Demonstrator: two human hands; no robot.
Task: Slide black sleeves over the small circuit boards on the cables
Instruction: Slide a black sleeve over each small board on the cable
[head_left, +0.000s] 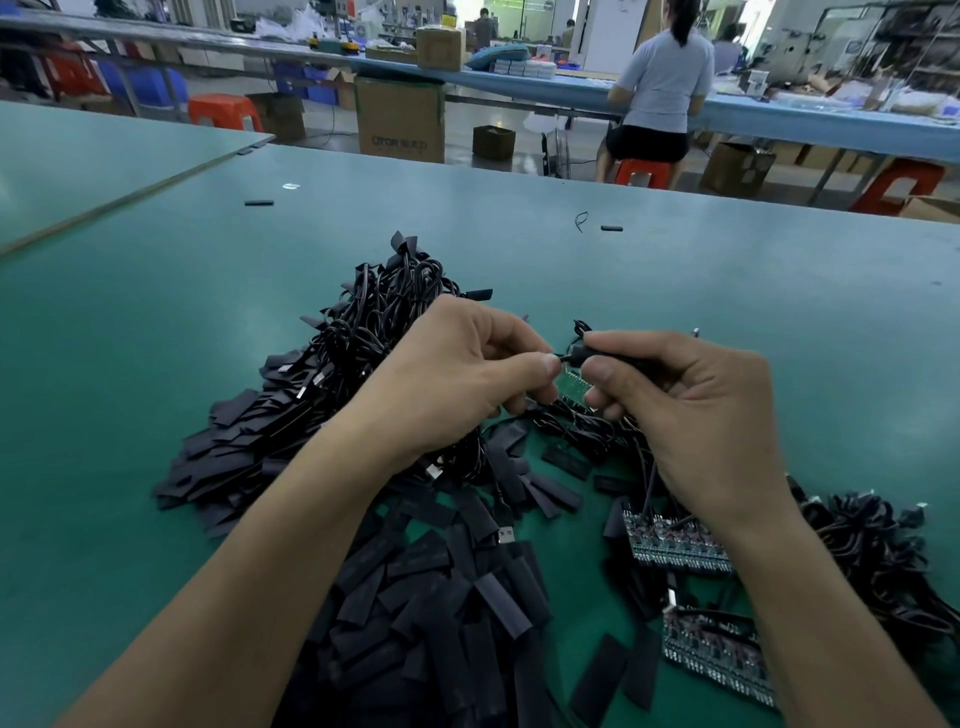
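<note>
My left hand (467, 374) pinches a thin black cable between thumb and forefinger, just left of a small green circuit board (571, 385). My right hand (691, 400) grips a black sleeve (618, 358) between thumb and forefinger, its open end at the top of the board. The board shows between the two thumbs; its lower end is hidden. A heap of loose black sleeves (436, 613) lies below my forearms. A pile of black cables with sleeves on them (363, 332) lies behind my left hand.
Bundled bare circuit boards (670, 540) and a second bundle (711, 654) lie under my right wrist, with more black cables (862, 551) at the right. The green table (727, 270) holds a stray sleeve (611, 228). A seated person (660, 88) works at a far bench.
</note>
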